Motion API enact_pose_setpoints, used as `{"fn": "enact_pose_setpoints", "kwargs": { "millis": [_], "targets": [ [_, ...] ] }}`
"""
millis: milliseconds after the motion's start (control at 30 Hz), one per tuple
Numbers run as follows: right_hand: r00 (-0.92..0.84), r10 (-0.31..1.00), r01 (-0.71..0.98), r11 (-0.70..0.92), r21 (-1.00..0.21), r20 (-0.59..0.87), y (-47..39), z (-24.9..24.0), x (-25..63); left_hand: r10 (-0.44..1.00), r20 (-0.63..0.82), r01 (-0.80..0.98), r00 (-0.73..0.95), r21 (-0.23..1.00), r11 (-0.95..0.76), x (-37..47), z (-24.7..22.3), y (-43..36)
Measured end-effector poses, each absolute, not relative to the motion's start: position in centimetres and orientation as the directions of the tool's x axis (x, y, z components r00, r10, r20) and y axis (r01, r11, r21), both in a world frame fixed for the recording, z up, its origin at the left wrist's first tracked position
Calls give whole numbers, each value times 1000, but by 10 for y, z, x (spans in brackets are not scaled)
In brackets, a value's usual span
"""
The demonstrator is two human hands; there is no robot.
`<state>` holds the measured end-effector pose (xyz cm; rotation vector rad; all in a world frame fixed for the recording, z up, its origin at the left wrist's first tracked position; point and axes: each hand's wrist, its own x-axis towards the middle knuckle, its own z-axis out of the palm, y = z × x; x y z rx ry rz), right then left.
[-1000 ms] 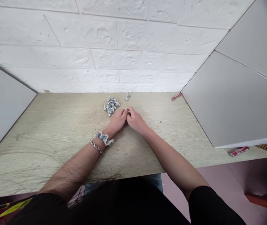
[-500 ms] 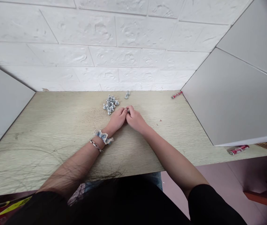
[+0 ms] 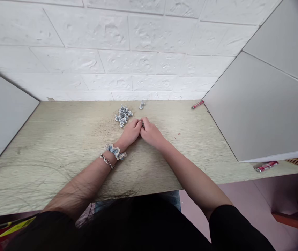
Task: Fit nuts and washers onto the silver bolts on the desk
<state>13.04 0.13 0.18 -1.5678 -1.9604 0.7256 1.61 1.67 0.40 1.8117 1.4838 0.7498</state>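
Note:
My left hand point(image 3: 131, 131) and my right hand point(image 3: 151, 132) meet over the table, fingertips closed together. Pinched between them is a small silvery bolt point(image 3: 143, 124), mostly covered by the fingers; it looks like those lying nearby. Just beyond my left hand is a pile of metal bolts point(image 3: 123, 116) with wide round washers or flanges, several of them standing on their heads. Two more bolts point(image 3: 141, 105) stand apart from the pile, close to the wall. A scrunchie point(image 3: 116, 152) and a chain bracelet point(image 3: 107, 161) circle my left wrist.
The pale wooden tabletop point(image 3: 67, 139) ends at a white brick-pattern wall point(image 3: 112, 62). Grey panels bound it on the left point(image 3: 2, 118) and right point(image 3: 264, 111). One red battery-like cylinder point(image 3: 197, 105) lies by the right panel, another point(image 3: 266, 166) at the right front edge.
Both hands stay together at the same spot, with only a very slight shift of the fingers. The pile and the two separate bolts have not moved.

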Motion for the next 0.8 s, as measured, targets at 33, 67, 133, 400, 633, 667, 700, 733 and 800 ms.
{"fn": "enact_pose_setpoints", "kwargs": {
  "millis": [33, 67, 133, 400, 633, 667, 700, 733, 800],
  "targets": [
    [-196, 979, 704, 186, -685, 65, 1, 2, 130, 982, 18, 601, 189, 789, -130, 16, 4, 17],
    [-199, 978, 708, 188, -681, 63, 1, 2, 130, 981, 16, 602, 191, 788, -130, 16, 3, 17],
    [-204, 977, 709, 191, -679, 62, 0, 2, 131, 981, 11, 597, 196, 792, -128, 16, 3, 17],
    [-192, 978, 645, 185, -741, 77, 2, 1, 132, 982, -23, 466, 190, 882, -70, 14, 0, 19],
    [-189, 980, 507, 144, -850, 53, 3, 4, 133, 976, 116, 130, 186, 981, -141, 16, 0, 14],
    [-184, 981, 489, 147, -860, 63, 3, 3, 133, 975, 134, 123, 179, 980, -157, 17, 1, 13],
    [-176, 982, 474, 150, -868, 73, 4, 2, 133, 975, 136, 124, 177, 979, -159, 17, 1, 13],
    [-167, 983, 462, 151, -874, 82, 4, 1, 133, 976, 130, 130, 177, 979, -154, 17, 1, 12],
    [-155, 983, 446, 154, -881, 94, 5, -1, 132, 979, 119, 147, 168, 979, -145, 17, 0, 12]
  ]
}}
